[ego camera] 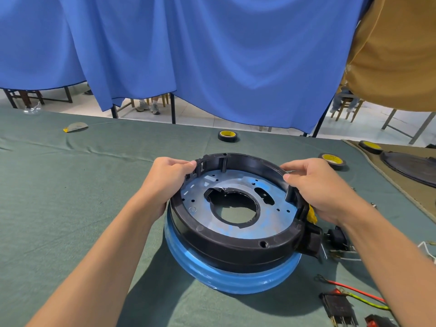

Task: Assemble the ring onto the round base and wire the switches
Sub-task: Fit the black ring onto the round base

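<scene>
A black plastic ring [236,246] sits on top of the round blue base [226,277] in the middle of the green cloth. Inside the ring a silver-blue metal plate [271,223] with a central hole shows. My left hand [165,180] grips the ring's left rim, thumb on the upper edge. On the right rim my right hand [323,190] holds the ring near a yellow piece [312,214]. Black switches [338,308] with red and yellow-green wires [358,295] lie at the lower right; another black switch [337,237] lies beside the ring's tab.
Three rolls of black tape with yellow cores lie beyond the ring [227,136], [332,160], [371,147]. A dark round cover [410,167] rests on a brown mat at the right. A blue curtain [212,55] hangs behind the table. A small yellow-grey item [75,126] lies far left.
</scene>
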